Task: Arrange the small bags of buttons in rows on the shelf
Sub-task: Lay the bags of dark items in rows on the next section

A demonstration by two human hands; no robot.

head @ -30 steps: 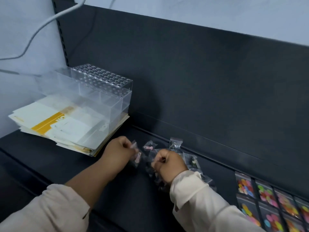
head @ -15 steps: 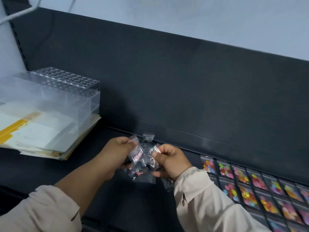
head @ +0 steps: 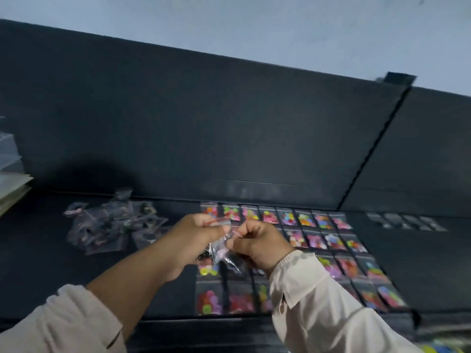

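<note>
Hands meet over the dark flat shelf (head: 420, 263) — left hand (head: 193, 240) and right hand (head: 257, 244) both curled, pinching a clump of small clear plastic button bags (head: 221, 247) between them. Neat rows of colourful button bags (head: 305, 225) lie beneath and to the right; loose pile of clear bags (head: 114, 222) well left — blurred.

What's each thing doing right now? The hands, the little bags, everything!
Left hand, pinching the bunch of small bags.
Right hand, pinching the same bunch.
Bunch of small bags, held up between both hands.
Loose pile of bags, lying jumbled on the shelf, left side.
Sorted bags, lying flat in neat rows, right side.
Papers, stacked at the left edge.
</note>
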